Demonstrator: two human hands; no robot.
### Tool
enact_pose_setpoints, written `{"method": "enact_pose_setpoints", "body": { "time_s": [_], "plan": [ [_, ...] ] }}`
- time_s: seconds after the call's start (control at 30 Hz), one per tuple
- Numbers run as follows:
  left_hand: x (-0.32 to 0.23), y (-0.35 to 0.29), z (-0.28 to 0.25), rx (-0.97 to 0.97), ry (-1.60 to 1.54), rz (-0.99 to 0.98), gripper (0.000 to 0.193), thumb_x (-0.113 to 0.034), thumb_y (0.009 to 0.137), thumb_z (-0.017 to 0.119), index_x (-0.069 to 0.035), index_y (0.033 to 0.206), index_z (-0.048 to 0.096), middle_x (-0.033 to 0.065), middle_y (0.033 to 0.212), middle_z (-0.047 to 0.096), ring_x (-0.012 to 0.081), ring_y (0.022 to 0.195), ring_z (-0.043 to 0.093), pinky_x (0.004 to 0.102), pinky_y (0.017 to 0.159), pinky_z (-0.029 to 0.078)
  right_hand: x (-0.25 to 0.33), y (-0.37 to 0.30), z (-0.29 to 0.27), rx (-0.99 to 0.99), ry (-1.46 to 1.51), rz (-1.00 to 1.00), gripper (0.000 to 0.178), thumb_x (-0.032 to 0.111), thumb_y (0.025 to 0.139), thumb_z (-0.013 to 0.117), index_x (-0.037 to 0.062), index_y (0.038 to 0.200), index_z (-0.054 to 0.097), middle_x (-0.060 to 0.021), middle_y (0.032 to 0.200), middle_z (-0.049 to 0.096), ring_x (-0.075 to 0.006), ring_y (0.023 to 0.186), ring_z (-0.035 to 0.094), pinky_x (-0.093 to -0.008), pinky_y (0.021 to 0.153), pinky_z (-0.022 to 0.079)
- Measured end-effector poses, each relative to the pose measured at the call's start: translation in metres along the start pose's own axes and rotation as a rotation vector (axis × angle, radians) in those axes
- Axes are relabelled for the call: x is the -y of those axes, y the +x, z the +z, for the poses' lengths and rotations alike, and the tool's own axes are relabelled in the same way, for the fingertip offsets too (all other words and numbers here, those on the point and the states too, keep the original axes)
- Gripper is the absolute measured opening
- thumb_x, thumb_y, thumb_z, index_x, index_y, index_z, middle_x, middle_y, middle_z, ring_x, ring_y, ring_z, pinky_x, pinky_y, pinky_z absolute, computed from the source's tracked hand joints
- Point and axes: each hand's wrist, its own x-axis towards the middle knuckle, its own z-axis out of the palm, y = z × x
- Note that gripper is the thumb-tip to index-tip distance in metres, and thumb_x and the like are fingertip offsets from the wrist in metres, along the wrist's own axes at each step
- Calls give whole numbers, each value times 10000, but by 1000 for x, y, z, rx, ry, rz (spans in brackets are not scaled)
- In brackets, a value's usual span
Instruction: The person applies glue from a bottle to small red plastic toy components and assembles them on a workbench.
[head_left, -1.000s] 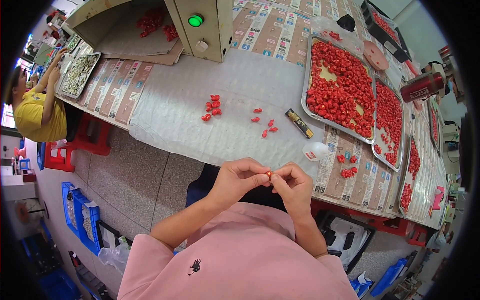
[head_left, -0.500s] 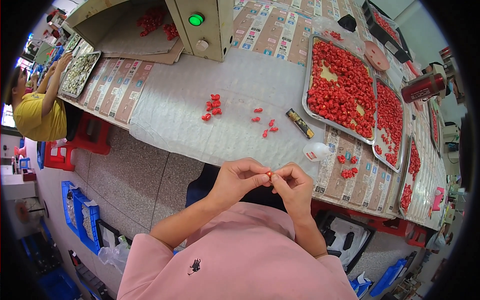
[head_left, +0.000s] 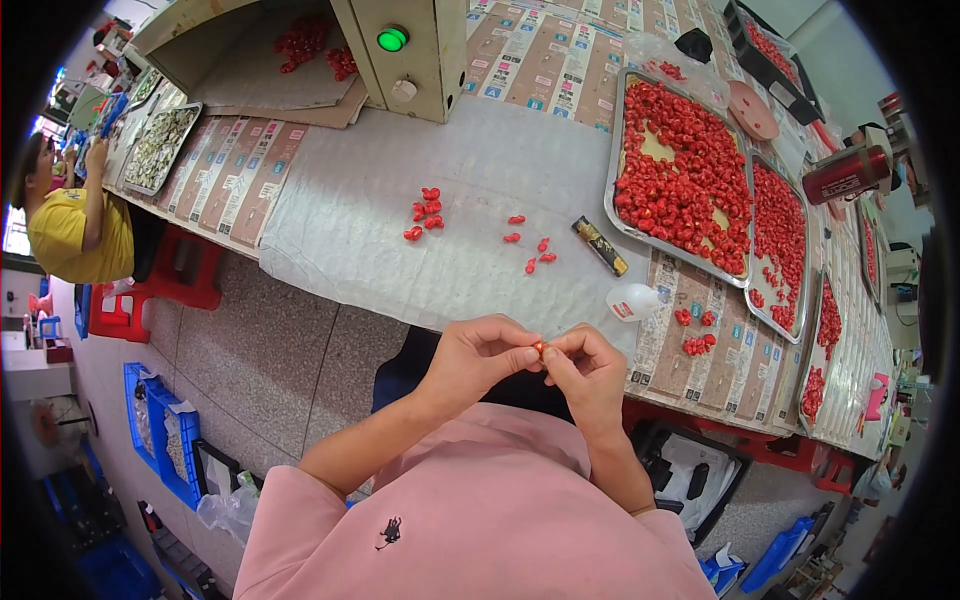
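Just off the table's front edge, my left hand (head_left: 482, 360) and my right hand (head_left: 586, 372) meet fingertip to fingertip. Both pinch one small red piece (head_left: 541, 348) with a pale spot on it; the fingers cover most of it. Beyond my hands, several glossy red pieces (head_left: 425, 213) form a cluster on the grey sheet (head_left: 380, 200). A few more red pieces (head_left: 530, 266) lie scattered to its right. A black-and-gold patterned box (head_left: 600, 246) and a small white squeeze bottle (head_left: 634, 302) rest right of them.
Metal trays (head_left: 616, 160) heaped with red pieces fill the right side. A beige machine (head_left: 425, 60) with a green-lit button stands at the back. A red flask (head_left: 846, 176) is far right. At far left a person in a yellow shirt (head_left: 80, 235) works beside a tray (head_left: 160, 150).
My two hands stay almost in place, still pinching the small red piece. At far left, the person in yellow has lowered their raised hands.
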Motion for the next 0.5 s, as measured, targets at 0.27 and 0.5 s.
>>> {"method": "enact_pose_setpoints", "body": {
  "time_s": [0.27, 0.5],
  "plan": [
    [-1, 0, 0, 3, 6, 4, 128, 3, 828, 653, 43, 950, 650, 81, 888, 646, 135, 813, 630, 246, 763, 527, 0, -1, 0, -3, 10, 25, 16, -13, 841, 603, -10, 832, 590, -35, 780, 597, -79, 682, 595, -184, 539, 491],
    [-1, 0, -1, 14, 4, -6, 126, 27, 822, 647, 29, 948, 660, 102, 917, 635, 160, 827, 638, 259, 774, 531, 2, 0, 1, -4, 21, 27, 17, -17, 838, 604, -10, 829, 590, -36, 783, 594, -79, 682, 598, -185, 538, 492]
  ]
}}
